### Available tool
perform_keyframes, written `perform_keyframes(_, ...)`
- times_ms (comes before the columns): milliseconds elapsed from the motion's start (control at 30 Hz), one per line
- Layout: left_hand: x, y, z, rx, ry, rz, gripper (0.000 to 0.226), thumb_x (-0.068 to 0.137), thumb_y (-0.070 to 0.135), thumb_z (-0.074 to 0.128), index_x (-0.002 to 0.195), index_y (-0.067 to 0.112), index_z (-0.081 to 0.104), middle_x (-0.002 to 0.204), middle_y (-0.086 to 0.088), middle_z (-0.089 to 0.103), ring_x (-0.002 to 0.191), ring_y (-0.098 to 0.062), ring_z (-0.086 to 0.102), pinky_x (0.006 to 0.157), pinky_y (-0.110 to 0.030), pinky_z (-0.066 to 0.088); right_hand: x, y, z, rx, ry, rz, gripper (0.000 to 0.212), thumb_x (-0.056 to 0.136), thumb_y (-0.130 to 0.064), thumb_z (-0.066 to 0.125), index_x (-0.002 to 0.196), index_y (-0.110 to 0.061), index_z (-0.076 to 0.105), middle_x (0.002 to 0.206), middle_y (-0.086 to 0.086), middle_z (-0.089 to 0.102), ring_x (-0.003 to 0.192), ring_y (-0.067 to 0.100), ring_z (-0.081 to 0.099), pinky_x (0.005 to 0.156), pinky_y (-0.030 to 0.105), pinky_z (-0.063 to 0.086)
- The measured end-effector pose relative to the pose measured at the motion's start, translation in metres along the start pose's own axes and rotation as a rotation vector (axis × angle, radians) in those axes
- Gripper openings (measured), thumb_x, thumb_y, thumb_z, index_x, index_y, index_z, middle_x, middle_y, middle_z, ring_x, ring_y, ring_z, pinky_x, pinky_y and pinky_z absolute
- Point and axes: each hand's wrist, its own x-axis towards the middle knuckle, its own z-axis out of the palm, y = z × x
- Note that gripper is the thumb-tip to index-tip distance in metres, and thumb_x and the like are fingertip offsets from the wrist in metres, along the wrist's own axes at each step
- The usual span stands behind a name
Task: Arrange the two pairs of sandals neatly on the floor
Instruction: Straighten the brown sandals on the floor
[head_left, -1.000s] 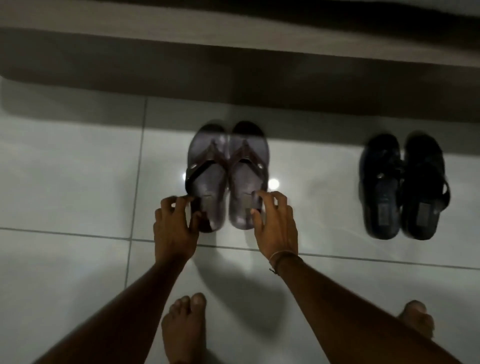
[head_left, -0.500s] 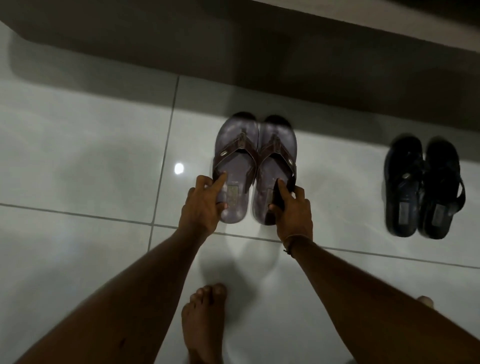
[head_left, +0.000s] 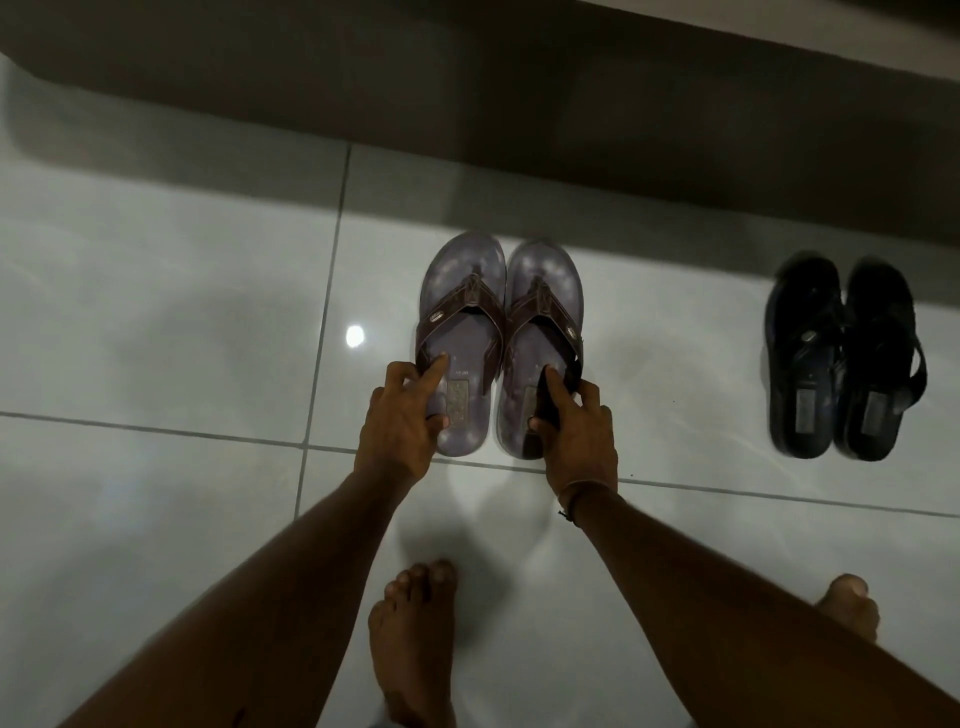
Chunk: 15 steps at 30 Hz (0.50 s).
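A pair of brown thong sandals stands side by side on the white floor tiles, toes pointing away from me. My left hand (head_left: 402, 421) grips the heel of the left brown sandal (head_left: 462, 291), thumb on its inner edge and fingers on the outer edge. My right hand (head_left: 571, 431) grips the heel of the right brown sandal (head_left: 545, 296) the same way. The two brown sandals touch along their inner sides. A pair of black sandals (head_left: 841, 358) stands together at the right, apart from my hands.
A dark step or wall base (head_left: 467, 93) runs across the top, just beyond the sandals' toes. My bare left foot (head_left: 410, 639) and right foot (head_left: 852, 608) stand on the glossy tiles (head_left: 156, 338) below my arms.
My hands have closed on the heels of the brown sandals, fingers wrapped round the edges. The view has shifted, so both pairs sit further right in the frame.
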Motion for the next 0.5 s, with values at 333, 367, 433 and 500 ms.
perform_keyframes(333, -0.028, 0.013, -0.018, 0.136, 0.162, 0.041, 0.055, 0.094, 0.043, 0.064, 0.146, 0.035, 0.047, 0.146, -0.014, 0.036, 0.117, -0.037, 0.056, 0.085, -0.049, 0.061, -0.014, 0.008, -0.013, 0.154, 0.098, 0.045, 0.056, 0.104, -0.042, 0.050, 0.156, -0.043, 0.029, 0.153, 0.002, 0.036, 0.135, 0.030, 0.046, 0.094, 0.037, 0.054)
perform_keyframes(367, -0.035, 0.019, -0.019, 0.163, 0.226, 0.045, 0.051, 0.096, 0.046, 0.060, 0.144, 0.035, 0.048, 0.144, -0.014, 0.038, 0.113, -0.037, 0.058, 0.083, -0.050, 0.061, -0.021, 0.016, -0.021, 0.125, 0.135, 0.026, 0.056, 0.104, -0.042, 0.050, 0.156, -0.042, 0.028, 0.159, 0.003, 0.032, 0.135, 0.031, 0.045, 0.096, 0.042, 0.054)
perform_keyframes(433, -0.048, 0.037, -0.015, 0.194, 0.284, 0.067, 0.049, 0.098, 0.049, 0.056, 0.144, 0.034, 0.048, 0.138, -0.016, 0.043, 0.109, -0.035, 0.059, 0.082, -0.051, 0.058, -0.031, 0.039, -0.039, 0.115, 0.196, 0.039, 0.057, 0.102, -0.050, 0.047, 0.155, -0.040, 0.028, 0.161, 0.002, 0.030, 0.135, 0.030, 0.044, 0.098, 0.047, 0.053)
perform_keyframes(500, -0.054, 0.068, 0.002, 0.207, 0.264, 0.154, 0.051, 0.099, 0.048, 0.057, 0.146, 0.030, 0.049, 0.134, -0.017, 0.050, 0.108, -0.035, 0.058, 0.084, -0.050, 0.056, -0.037, 0.077, -0.064, 0.097, 0.257, 0.105, 0.058, 0.100, -0.056, 0.045, 0.154, -0.038, 0.032, 0.158, 0.002, 0.035, 0.133, 0.031, 0.044, 0.097, 0.050, 0.053)
